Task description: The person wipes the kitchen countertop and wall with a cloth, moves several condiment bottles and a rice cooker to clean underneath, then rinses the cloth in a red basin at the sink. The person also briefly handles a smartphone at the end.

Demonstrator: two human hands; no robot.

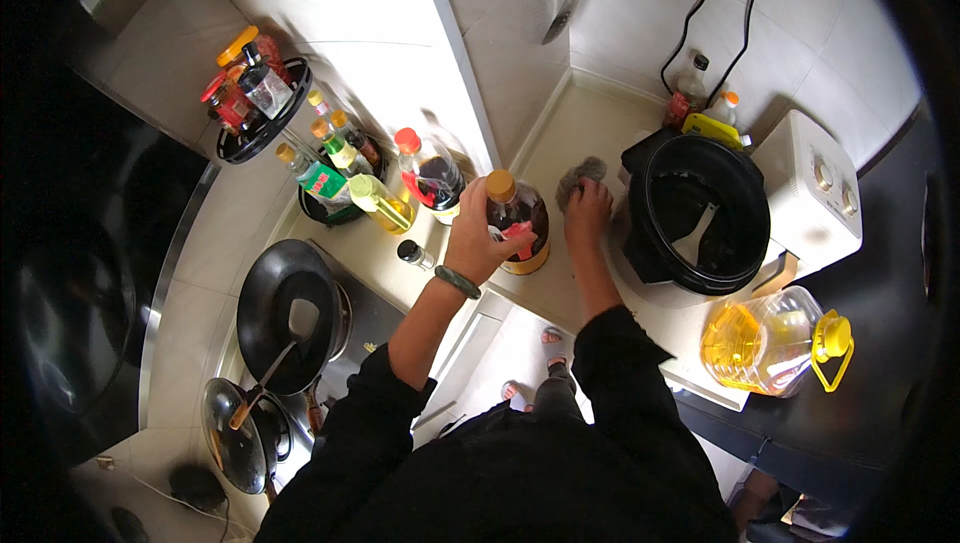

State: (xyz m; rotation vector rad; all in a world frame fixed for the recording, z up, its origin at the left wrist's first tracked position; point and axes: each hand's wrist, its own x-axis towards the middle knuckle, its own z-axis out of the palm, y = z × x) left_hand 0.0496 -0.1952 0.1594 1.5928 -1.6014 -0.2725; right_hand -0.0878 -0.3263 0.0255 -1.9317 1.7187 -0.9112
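Note:
My left hand [476,232], with a dark green bangle at the wrist, is closed around a large dark sauce bottle [534,205] with a brown-orange cap. The bottle is over the pale countertop [551,284]; whether its base touches the surface cannot be told. Just right of it, my right hand [589,205] grips a grey cloth [576,181] against the counter. To the left stands a red-capped bottle of dark sauce [433,172], with a small black-capped shaker [414,253] in front of it.
A black pot [701,213] with a white spatula inside stands right, beside a white appliance [814,190] and a big oil jug [772,340]. Left are a two-tier seasoning rack [262,139], a yellow-green-capped oil bottle [384,205], a wok [259,318] holding a turner, and a lidded pan [232,438].

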